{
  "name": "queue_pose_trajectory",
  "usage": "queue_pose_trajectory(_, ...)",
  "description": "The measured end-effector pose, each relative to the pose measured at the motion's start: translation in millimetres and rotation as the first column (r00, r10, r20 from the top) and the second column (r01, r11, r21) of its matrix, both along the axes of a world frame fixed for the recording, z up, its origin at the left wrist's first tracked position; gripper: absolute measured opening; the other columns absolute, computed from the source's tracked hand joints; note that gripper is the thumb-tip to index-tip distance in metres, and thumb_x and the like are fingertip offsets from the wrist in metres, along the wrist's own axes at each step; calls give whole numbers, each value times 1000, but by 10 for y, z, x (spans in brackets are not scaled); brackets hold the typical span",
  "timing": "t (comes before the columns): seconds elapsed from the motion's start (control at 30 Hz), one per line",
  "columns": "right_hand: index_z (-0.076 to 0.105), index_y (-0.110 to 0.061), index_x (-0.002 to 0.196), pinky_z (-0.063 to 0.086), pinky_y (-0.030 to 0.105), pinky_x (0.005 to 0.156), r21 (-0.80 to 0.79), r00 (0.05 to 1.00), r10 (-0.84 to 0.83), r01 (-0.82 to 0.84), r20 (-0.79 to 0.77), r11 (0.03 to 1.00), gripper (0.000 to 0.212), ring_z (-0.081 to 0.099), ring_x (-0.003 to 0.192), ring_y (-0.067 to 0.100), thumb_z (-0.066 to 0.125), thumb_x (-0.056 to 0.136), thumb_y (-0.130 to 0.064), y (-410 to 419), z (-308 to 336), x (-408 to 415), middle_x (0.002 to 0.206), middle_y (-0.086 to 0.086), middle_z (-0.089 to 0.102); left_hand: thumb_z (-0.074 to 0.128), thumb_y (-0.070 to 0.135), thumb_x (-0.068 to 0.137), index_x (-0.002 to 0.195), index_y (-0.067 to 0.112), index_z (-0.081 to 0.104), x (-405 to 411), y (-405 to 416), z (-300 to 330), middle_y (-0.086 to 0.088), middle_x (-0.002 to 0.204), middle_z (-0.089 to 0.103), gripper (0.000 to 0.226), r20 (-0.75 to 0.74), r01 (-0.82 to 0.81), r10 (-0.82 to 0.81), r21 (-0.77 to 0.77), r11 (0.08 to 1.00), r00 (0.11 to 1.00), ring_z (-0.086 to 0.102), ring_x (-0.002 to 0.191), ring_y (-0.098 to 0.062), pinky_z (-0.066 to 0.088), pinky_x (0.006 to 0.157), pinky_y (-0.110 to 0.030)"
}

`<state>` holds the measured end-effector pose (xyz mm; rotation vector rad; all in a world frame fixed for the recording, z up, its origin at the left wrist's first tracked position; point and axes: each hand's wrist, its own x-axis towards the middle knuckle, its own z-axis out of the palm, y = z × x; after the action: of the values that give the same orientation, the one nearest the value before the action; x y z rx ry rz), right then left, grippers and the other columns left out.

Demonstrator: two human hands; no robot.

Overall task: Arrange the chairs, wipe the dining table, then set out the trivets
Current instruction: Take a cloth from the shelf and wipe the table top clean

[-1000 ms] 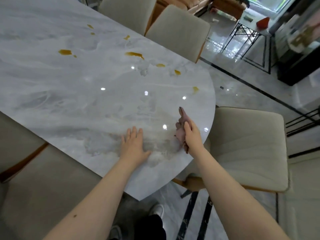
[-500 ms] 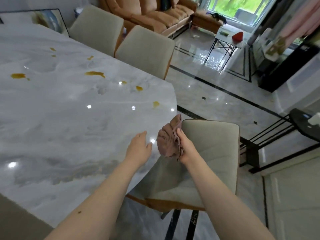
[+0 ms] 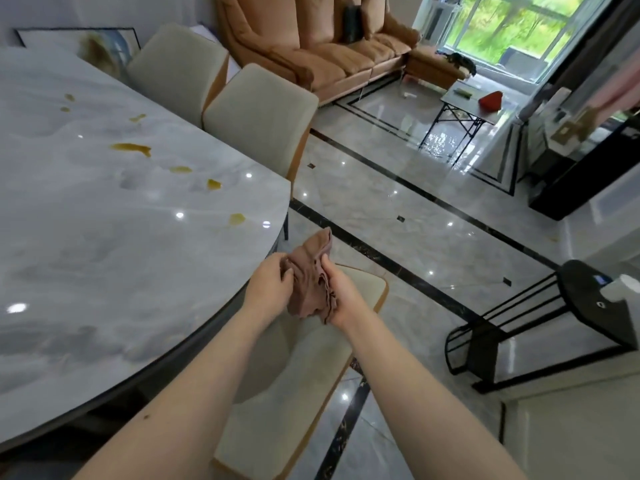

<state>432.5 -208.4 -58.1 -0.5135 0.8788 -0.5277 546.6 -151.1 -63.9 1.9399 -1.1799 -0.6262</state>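
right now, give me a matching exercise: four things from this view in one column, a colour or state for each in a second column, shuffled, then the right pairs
Things:
1. cloth
2. dining table
3. sofa
4. chair beneath the arms

Colour or state:
A. marble-patterned top with amber spills
B. orange-brown, across the room by the window
C. pinkish brown, crumpled, held by both hands
D. pale seat with a tan edge, at the table's rounded end

Pairs: 1-C, 2-A, 3-B, 4-D. The left hand and right hand both grip the cloth.
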Motion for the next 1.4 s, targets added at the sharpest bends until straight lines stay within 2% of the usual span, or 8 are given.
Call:
queue_pose_trajectory(0.2, 51, -13, 136, 54, 38, 80, -40, 998, 17, -19, -62, 999, 54, 62, 109, 29, 32, 100, -48, -589, 29, -424, 127, 16, 61, 55, 11, 92, 119, 9, 57, -403, -614, -4, -6, 112, 63, 27, -100, -18, 18, -7, 1000, 995, 59, 103, -20, 48, 87, -31)
queue_pose_trajectory(0.4, 67, -11, 100, 49, 36, 85, -63, 988, 115, -122, -99, 991, 47, 63, 93, 23, 33, 102, -43, -1335, 163, -686, 85, 9, 75, 55, 7, 91, 117, 12, 56, -606, -1353, -9, -1, 98, 60, 27, -182, -70, 62, -39, 997, 981, 58, 91, -15, 43, 74, -23)
queue_pose_trajectory(0.67, 67, -8, 107, 41, 42, 105, 30, 975, 194, -192, -108, 981, 53, 62, 104, 28, 35, 100, -49, -2319, 48, -717, 102, 15, 72, 55, 6, 88, 91, 10, 57, -650, -2243, -109, 4, 77, 48, 6, -183, -246, 243, 4, 969, 953, 46, 66, -3, 32, 54, -11)
queue_pose_trajectory(0.8, 66, -7, 115, 46, 41, 98, 61, 940, 327, -322, -100, 945, 53, 62, 108, 28, 39, 98, -49, -2748, 79, -634, 113, 17, 68, 53, 8, 90, 89, 11, 54, -589, -2581, -74, 7, 80, 45, 3, -195, -383, 375, -4, 924, 906, 47, 70, -6, 31, 55, -11)
queue_pose_trajectory(0.9, 67, -6, 110, 48, 39, 92, 61, 914, 396, -392, -88, 918, 50, 63, 102, 27, 37, 99, -45, -3136, 91, -561, 106, 17, 70, 50, 12, 92, 92, 12, 52, -535, -2867, -89, -1, 96, 48, 3, -225, -491, 480, 9, 871, 848, 47, 73, -5, 33, 58, -14)
queue_pose_trajectory(1.03, 58, -6, 127, 44, 40, 103, -6, 826, 549, -554, -133, 832, 45, 60, 114, 27, 37, 102, -38, -3663, 54, -467, 120, 16, 66, 46, 12, 94, 93, 10, 49, -500, -3221, -100, 4, 84, 47, 4, -274, -651, 642, 70, 756, 716, 47, 83, -17, 35, 72, -28)
queue_pose_trajectory(1.23, 53, -2, 130, 54, 33, 83, -160, 666, 656, -735, -355, 659, 34, 63, 107, 29, 50, 97, -8, -4229, -25, -127, 122, 21, 63, 44, 13, 93, 97, 9, 48, -479, -3469, -109, -4, 93, 51, 7, -244, -815, 811, 115, 568, 531, 48, 87, -23, 36, 74, -30)
queue_pose_trajectory(1.4, 58, -3, 123, 54, 28, 70, -217, 563, 699, -823, -442, 525, 30, 64, 80, 19, 45, 96, 3, -4227, -92, 473, 97, 11, 67, 45, 15, 93, 105, 7, 50, -208, -3287, -157, -8, 101, 57, 15, -209, -904, 902, 129, 408, 377, 55, 96, -28, 47, 85, -39)
